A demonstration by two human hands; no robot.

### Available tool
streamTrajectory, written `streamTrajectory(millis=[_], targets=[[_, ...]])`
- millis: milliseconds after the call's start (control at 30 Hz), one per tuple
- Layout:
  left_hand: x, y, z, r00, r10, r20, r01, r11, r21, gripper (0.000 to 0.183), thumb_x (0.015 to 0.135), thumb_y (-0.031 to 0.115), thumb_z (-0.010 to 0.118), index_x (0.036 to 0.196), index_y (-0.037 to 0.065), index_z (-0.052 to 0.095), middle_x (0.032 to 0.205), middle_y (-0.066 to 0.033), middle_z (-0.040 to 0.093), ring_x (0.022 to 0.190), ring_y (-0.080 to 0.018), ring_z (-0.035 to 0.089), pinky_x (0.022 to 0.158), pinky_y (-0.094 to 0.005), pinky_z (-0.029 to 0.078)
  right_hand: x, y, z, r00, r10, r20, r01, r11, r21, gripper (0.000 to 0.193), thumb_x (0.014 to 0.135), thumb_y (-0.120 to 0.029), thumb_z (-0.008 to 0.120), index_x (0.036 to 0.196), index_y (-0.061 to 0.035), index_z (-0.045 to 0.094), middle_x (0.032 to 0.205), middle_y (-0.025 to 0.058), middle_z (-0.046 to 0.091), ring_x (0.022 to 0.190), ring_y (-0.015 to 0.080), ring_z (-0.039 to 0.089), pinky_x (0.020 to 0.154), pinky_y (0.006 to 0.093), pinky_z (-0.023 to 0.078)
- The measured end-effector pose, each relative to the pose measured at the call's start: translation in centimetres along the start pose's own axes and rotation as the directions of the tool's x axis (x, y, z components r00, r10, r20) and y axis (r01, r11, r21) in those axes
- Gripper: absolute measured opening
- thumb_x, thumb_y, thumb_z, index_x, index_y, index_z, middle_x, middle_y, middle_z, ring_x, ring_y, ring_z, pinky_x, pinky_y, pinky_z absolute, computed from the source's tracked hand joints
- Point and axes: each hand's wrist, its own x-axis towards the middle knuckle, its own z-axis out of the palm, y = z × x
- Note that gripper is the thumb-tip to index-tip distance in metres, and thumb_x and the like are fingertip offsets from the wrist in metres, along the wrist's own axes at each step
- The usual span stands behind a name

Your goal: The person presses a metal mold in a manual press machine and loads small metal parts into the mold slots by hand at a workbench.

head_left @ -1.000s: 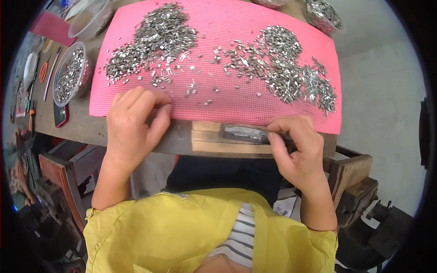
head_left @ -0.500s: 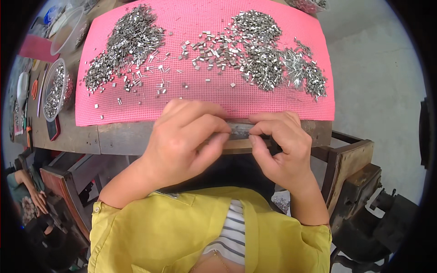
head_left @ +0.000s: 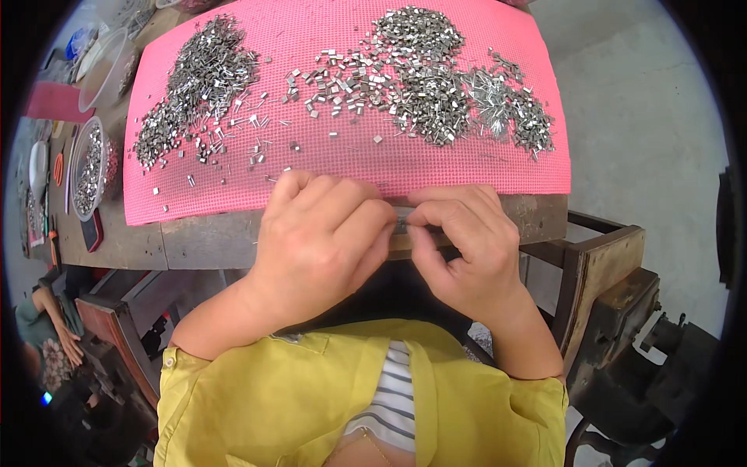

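My left hand [head_left: 323,229] and my right hand [head_left: 467,241] meet at the front edge of the wooden table [head_left: 210,237]. The fingers of both are curled into a pinch. Whatever lies between the fingertips is too small or too hidden to name. Ahead of them a pink textured mat [head_left: 342,159] carries piles of tiny silvery metal parts. One pile of metal parts [head_left: 206,74] is at the left, and another pile [head_left: 432,101] is at the right. Thin pin-like metal pieces [head_left: 492,105] lie bunched within the right pile.
At the left edge stand a clear tub [head_left: 92,167] of metal parts and another clear tub [head_left: 109,70]. A phone [head_left: 92,232] lies beside them. Another person's hand [head_left: 68,342] shows at lower left. Dark machinery [head_left: 661,373] is at lower right.
My right hand has shifted a little left, closer to my left hand. The whole view has turned slightly. Both hands stay pinched at the table's edge.
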Motion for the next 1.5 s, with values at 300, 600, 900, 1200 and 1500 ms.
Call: streamTrajectory(millis=[300, 600, 900, 1200, 1500], targets=[[0.0, 0.4, -0.3, 0.998, 0.031, 0.062, -0.038, 0.993, 0.116, 0.023, 0.071, 0.009, 0.079, 0.090, 0.010, 0.069, 0.092, -0.0018, 0.068, 0.076, -0.0209, 0.063, 0.073, -0.0372, 0.044, 0.2, 0.2, 0.2, 0.994, -0.107, -0.010, 0.106, 0.994, -0.031, 0.023, 0.069, 0.006, 0.075, 0.089, -0.0038, 0.070, 0.096, 0.0098, 0.073, 0.079, 0.0279, 0.069, 0.074, 0.0384, 0.049], [-0.7, 0.9, -0.4, 1.000, 0.017, -0.005, -0.016, 0.995, 0.097, 0.031, 0.071, 0.012, 0.081, 0.101, 0.010, 0.077, 0.103, -0.0032, 0.073, 0.081, -0.0189, 0.068, 0.074, -0.0357, 0.048, 0.5, -0.2, -0.9, 0.992, -0.100, 0.076, 0.105, 0.993, -0.059, 0.025, 0.073, 0.001, 0.075, 0.097, -0.0012, 0.071, 0.097, 0.0106, 0.072, 0.082, 0.0269, 0.068, 0.078, 0.0402, 0.047], [-3.0, -7.8, -7.2, 0.925, -0.261, -0.277, 0.342, 0.890, 0.301, 0.013, 0.079, 0.011, 0.080, 0.091, 0.010, 0.079, 0.088, -0.0062, 0.071, 0.084, -0.0274, 0.067, 0.076, -0.0387, 0.052, 5.1, -1.2, 0.0, 0.972, -0.196, 0.133, 0.205, 0.977, -0.056, 0.025, 0.077, 0.004, 0.073, 0.099, -0.0061, 0.070, 0.092, 0.0051, 0.069, 0.086, 0.0243, 0.066, 0.080, 0.0390, 0.044], [-1.7, -10.2, -7.0, 0.923, -0.345, -0.169, 0.383, 0.856, 0.347, 0.006, 0.078, 0.017, 0.079, 0.081, 0.013, 0.079, 0.078, -0.0042, 0.065, 0.081, -0.0279, 0.064, 0.074, -0.0422, 0.050, 13.0, -0.3, 7.1, 0.931, -0.300, 0.208, 0.328, 0.938, -0.112, 0.005, 0.085, -0.008, 0.067, 0.086, -0.0059, 0.071, 0.084, 0.0106, 0.068, 0.091, 0.0300, 0.067, 0.082, 0.0445, 0.046], [-1.6, -10.5, -6.4, 0.948, -0.243, -0.204, 0.307, 0.868, 0.391, 0.005, 0.076, 0.015, 0.075, 0.078, 0.012, 0.071, 0.076, -0.0026, 0.064, 0.079, -0.0254, 0.063, 0.073, -0.0413, 0.047, 15.6, -0.5, 8.6, 0.926, -0.262, 0.271, 0.320, 0.927, -0.198, 0.010, 0.088, -0.014, 0.068, 0.089, -0.0053, 0.073, 0.088, 0.0117, 0.070, 0.094, 0.0322, 0.066, 0.085, 0.0458, 0.047]])
